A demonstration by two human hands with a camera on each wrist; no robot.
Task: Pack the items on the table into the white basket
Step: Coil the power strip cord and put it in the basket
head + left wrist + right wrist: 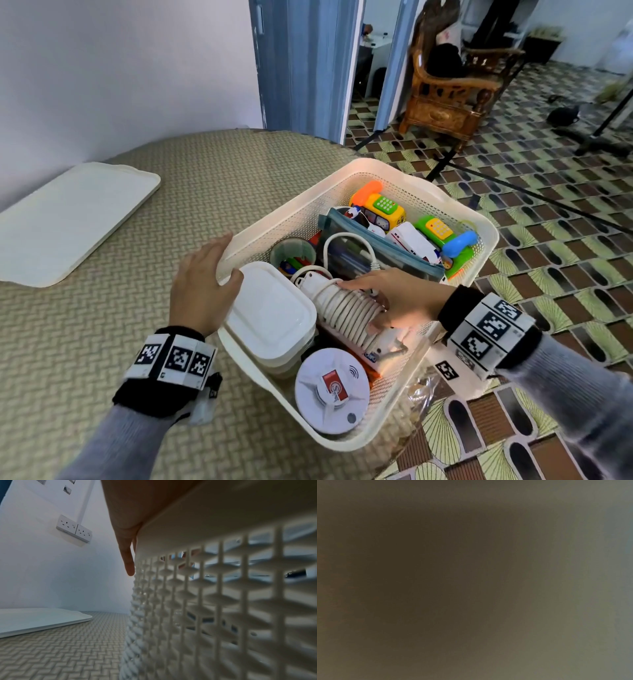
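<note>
Wall sockets (73, 530): left wrist only

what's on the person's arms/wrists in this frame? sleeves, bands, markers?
Both arms wear grey knit sleeves. The left hand and right hand are bare. Each wrist carries a black band ringed with white square tiles printed with black fiducial patterns: left wrist band, right wrist band. No cables visible.

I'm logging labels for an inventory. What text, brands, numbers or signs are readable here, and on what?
None reads whole.
Box under the coiled cable: blue letters, cut off and blurred.
Smoke detector: red label, print too small; a wave sign beside it.
Toy phones: keypads, digits illegible.
Wrist bands: square code markers, no words.
</note>
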